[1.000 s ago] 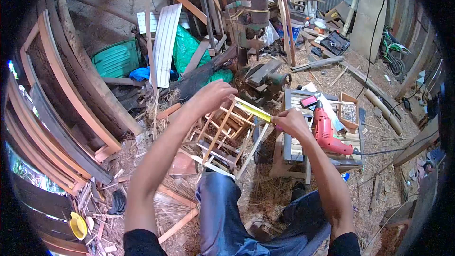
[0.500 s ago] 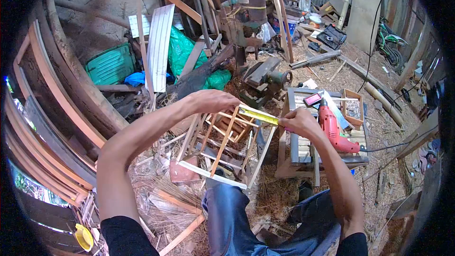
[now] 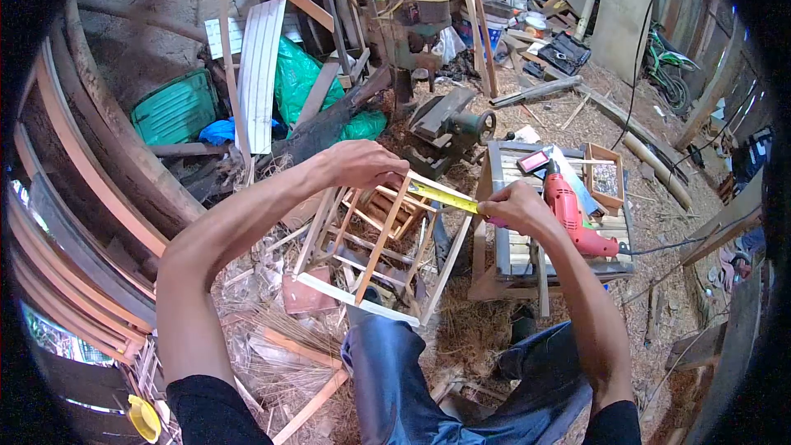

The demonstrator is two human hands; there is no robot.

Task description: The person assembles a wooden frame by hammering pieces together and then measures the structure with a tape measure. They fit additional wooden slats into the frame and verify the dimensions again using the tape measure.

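A yellow tape measure [image 3: 445,196] is stretched along the top bar of a light wooden frame [image 3: 394,313], which stands tilted by my knees. My left hand [image 3: 367,163] is closed at the frame's upper left corner, by the tape's end; its fingertips are partly hidden. At the other end, my right hand [image 3: 517,204] is closed around the tape's case, only a pinkish bit of which shows. An orange-brown slat [image 3: 383,247] crosses the frame from top bar to bottom bar.
Right of me, a slatted wooden stand [image 3: 519,259] carries a red power drill [image 3: 568,210], its cord running right, a handsaw [image 3: 575,175] and a small wooden box [image 3: 608,185]. A bench vise [image 3: 470,124] stands ahead. Wood strips and shavings litter the floor.
The view has shifted slightly, so the scene sits a little further left and up. Both hands keep their hold at the two ends of the stretched tape.
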